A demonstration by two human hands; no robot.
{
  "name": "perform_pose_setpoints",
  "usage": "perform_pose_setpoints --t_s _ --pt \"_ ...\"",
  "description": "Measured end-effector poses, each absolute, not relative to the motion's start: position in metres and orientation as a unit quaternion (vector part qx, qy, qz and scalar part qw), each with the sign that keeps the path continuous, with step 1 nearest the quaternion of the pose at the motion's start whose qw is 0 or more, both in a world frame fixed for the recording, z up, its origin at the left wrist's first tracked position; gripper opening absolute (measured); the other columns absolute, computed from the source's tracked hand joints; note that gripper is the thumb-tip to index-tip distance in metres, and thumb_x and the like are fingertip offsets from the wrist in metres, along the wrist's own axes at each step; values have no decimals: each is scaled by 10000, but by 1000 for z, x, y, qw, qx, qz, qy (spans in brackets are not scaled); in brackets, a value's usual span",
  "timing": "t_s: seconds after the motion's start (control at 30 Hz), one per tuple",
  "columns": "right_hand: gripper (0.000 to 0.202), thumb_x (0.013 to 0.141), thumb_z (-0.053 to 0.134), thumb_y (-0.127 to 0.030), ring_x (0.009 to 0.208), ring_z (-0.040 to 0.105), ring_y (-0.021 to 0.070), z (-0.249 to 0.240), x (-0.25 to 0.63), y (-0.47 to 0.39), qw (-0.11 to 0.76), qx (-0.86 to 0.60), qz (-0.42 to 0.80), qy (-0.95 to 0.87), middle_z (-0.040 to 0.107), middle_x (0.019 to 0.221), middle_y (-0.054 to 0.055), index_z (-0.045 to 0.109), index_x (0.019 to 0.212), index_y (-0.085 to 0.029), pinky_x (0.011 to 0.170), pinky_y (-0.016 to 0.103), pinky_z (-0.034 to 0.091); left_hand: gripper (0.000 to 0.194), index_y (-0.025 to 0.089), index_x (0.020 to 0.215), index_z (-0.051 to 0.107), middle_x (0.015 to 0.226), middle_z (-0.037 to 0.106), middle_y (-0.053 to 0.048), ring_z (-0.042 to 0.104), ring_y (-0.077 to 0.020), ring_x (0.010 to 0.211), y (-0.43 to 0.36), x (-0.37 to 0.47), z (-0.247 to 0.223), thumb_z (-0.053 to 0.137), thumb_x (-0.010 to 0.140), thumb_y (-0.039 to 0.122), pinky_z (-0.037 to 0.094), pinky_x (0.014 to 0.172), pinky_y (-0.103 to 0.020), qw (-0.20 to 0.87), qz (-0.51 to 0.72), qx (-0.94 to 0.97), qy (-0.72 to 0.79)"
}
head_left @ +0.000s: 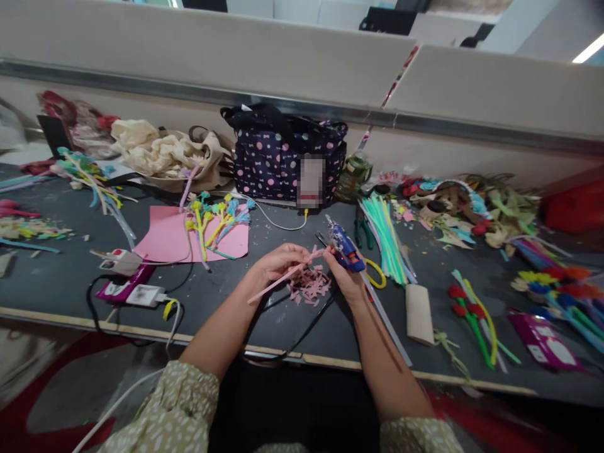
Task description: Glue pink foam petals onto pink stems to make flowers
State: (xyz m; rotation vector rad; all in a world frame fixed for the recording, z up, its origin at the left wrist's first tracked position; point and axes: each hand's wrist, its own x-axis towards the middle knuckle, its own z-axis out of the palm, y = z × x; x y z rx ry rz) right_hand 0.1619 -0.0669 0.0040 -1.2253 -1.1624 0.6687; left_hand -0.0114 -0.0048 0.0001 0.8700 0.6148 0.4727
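Observation:
A thin pink pipe cleaner (276, 284) is pinched in my left hand (286, 259), its long end slanting down to the left. My right hand (343, 277) is closed at the upper end of the pink stem, where small pink pieces show between the fingertips. Below and between the hands lies a heap of cut pink scraps (311, 286). A blue glue gun (346, 247) rests just beyond my right hand, a long clear glue stick (389, 327) running from it beside my right forearm. Yellow-handled scissors (376, 275) lie partly hidden by the glue gun.
Green pliers (363, 229) and a bundle of green pipe cleaners (384, 233) lie to the right, near a beige roll (419, 314). Left are pink paper (163, 229) with pipe-cleaner flowers and a power adapter (146, 294) with cables. A dotted bag (268, 157) stands behind.

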Motion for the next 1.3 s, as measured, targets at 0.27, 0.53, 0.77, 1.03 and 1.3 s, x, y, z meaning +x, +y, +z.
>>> perform_pose_setpoints --t_s 0.27,0.53,0.77,1.03,1.3 --pt "225 712 732 -397 662 601 176 6 162 -67 611 -537 290 -504 649 743 13 607 752 -214 699 357 524 201 113 698 631 452 527 40 359 -28 332 -5 -11 -1 775 632 237 260 352 -154 838 207 422 278" --pt "239 696 737 -413 676 613 181 5 161 -66 616 -549 287 -488 661 747 18 634 758 -207 733 369 526 214 107 710 629 471 546 38 376 -27 328 -5 -11 -4 781 621 229 262 345 -148 837 214 410 292" --pt "211 713 749 -400 755 632 230 6 163 -67 605 -558 302 -481 689 819 52 660 793 -227 810 439 517 182 103 718 644 481 562 23 457 -53 354 -4 -11 -6 770 621 192 321 365 -149 844 239 388 283" --pt "216 721 749 -394 726 623 203 13 161 -70 606 -543 303 -495 677 818 36 666 796 -210 785 387 511 167 108 709 652 471 561 22 431 -46 337 -4 -11 -2 763 622 197 294 345 -147 846 224 392 283" --pt "229 717 743 -386 686 625 177 1 164 -64 606 -534 307 -503 671 775 20 615 740 -198 765 374 528 185 112 672 641 446 534 34 375 -29 329 -8 -10 4 777 612 221 297 354 -150 837 213 413 290"
